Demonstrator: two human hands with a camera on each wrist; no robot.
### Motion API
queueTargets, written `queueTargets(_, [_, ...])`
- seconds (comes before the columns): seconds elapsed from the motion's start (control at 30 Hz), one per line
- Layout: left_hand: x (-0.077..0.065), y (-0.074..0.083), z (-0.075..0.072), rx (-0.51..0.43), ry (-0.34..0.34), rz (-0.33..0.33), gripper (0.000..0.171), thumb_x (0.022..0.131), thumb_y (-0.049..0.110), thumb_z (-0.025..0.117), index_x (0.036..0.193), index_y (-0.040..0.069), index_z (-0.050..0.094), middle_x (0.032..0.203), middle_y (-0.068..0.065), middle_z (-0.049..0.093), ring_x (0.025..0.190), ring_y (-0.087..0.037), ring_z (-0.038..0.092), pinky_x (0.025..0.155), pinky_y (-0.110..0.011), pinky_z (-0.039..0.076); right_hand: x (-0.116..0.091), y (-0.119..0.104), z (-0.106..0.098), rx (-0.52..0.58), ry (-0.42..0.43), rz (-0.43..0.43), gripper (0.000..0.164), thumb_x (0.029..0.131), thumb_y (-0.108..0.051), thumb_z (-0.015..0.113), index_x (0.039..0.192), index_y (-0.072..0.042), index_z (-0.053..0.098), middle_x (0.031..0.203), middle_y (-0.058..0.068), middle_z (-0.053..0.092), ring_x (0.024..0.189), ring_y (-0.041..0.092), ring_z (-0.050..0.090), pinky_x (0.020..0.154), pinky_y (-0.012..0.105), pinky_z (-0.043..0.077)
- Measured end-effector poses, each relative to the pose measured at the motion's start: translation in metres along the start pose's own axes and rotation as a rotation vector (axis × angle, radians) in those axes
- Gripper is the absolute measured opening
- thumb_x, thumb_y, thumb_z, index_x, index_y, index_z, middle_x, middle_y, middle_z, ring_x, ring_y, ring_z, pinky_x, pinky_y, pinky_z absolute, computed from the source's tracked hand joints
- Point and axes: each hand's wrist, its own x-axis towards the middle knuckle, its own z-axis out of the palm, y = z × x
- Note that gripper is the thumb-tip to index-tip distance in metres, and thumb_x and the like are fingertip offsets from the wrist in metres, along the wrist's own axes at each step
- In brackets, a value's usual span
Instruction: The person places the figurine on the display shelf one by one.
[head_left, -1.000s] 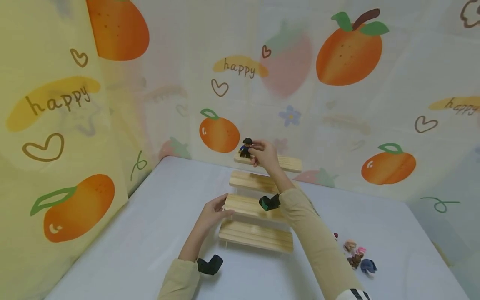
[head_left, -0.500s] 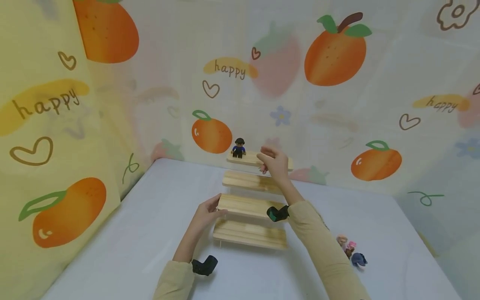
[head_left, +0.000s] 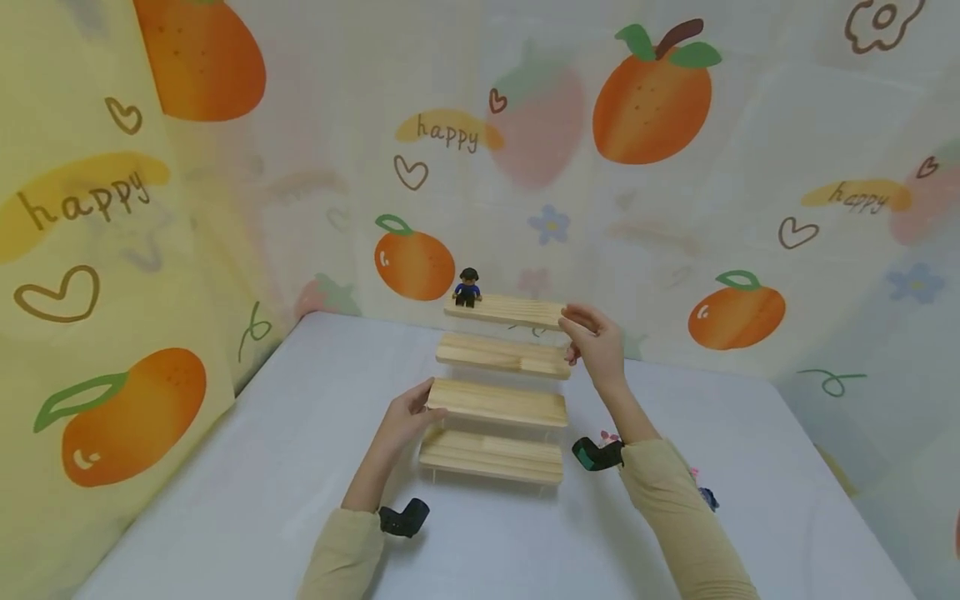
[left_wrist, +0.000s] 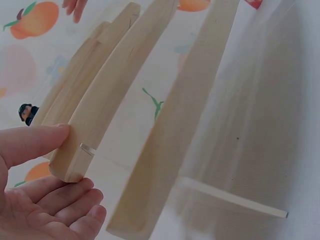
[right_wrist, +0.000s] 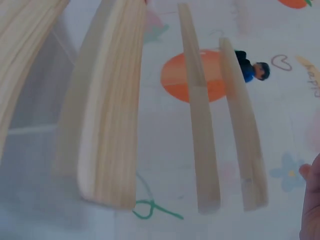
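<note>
A four-tier wooden display stand (head_left: 495, 403) with clear supports stands on the white table. My left hand (head_left: 405, 417) grips the left end of its second board from the front, thumb above and fingers below, as the left wrist view shows on the board (left_wrist: 115, 80). A toy figure (head_left: 468, 288) with black hair and a blue top stands upright at the left end of the top board. Beside the right end of that board is my right hand (head_left: 600, 342), fingers loosely bent with nothing seen in them. Only its edge (right_wrist: 311, 200) shows in the right wrist view.
To the right of the stand, partly hidden by my right arm, lie small toys: a pink one (head_left: 609, 437) and a dark blue one (head_left: 708, 498). A fruit-printed cloth wall (head_left: 510, 217) rises close behind the stand.
My right hand has let go of the toy figure and moved right, along the top board to its right end. The left hand keeps its hold. The head view has shifted slightly right.
</note>
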Motion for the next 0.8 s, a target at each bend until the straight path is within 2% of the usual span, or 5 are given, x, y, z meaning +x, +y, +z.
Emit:
queueTargets(0.03, [0.0,-0.001,0.0,-0.001,0.005,0.0,0.066,0.08,0.008,0.066,0.134,-0.005,0.032,0.135,-0.021,0.034,0.124,-0.034,0.03,0.1,-0.04,0.025,-0.004,0.001,-0.005,0.026,-0.008,-0.005,0.029,0.082,0.002,0.06,0.109,0.011,0.055,0.104,0.024,0.059,0.037,0.01,0.049,0.036,0.02,0.042])
queueTargets(0.27, [-0.001,-0.004,0.004,-0.013,0.008,0.028,0.066,0.08,0.011,0.067,0.134,-0.005,0.033,0.134,-0.021,0.037,0.122,-0.033,0.034,0.099,-0.039,0.029,0.032,0.182,-0.131,-0.076,-0.001,-0.128,0.041,0.08,-0.011,0.067,0.12,-0.011,0.057,0.114,0.01,0.059,0.036,0.022,0.049,0.031,0.032,0.041])
queueTargets(0.3, [-0.001,-0.004,0.005,-0.017,0.008,0.031,0.066,0.08,0.012,0.067,0.134,-0.005,0.034,0.134,-0.021,0.037,0.122,-0.033,0.034,0.098,-0.039,0.029,0.032,0.191,-0.143,-0.114,0.019,-0.125,0.042,0.08,-0.013,0.068,0.12,-0.012,0.057,0.115,0.01,0.058,0.036,0.025,0.049,0.031,0.034,0.041])
queueTargets(0.5, [-0.001,-0.003,0.004,-0.006,0.018,0.022,0.066,0.079,0.013,0.068,0.134,-0.003,0.035,0.134,-0.02,0.038,0.122,-0.032,0.035,0.098,-0.038,0.03,0.006,0.186,-0.178,-0.201,0.076,-0.1,0.044,0.08,-0.016,0.068,0.122,-0.012,0.056,0.115,0.013,0.058,0.037,0.029,0.048,0.034,0.034,0.043])
queueTargets(0.8, [-0.001,-0.002,0.003,-0.041,-0.005,0.041,0.066,0.08,0.008,0.066,0.134,-0.006,0.032,0.135,-0.021,0.034,0.122,-0.032,0.034,0.097,-0.035,0.031,-0.062,0.143,-0.185,-0.282,0.197,0.026,0.039,0.08,-0.027,0.067,0.117,-0.016,0.059,0.112,0.009,0.06,0.04,0.024,0.049,0.036,0.029,0.045])
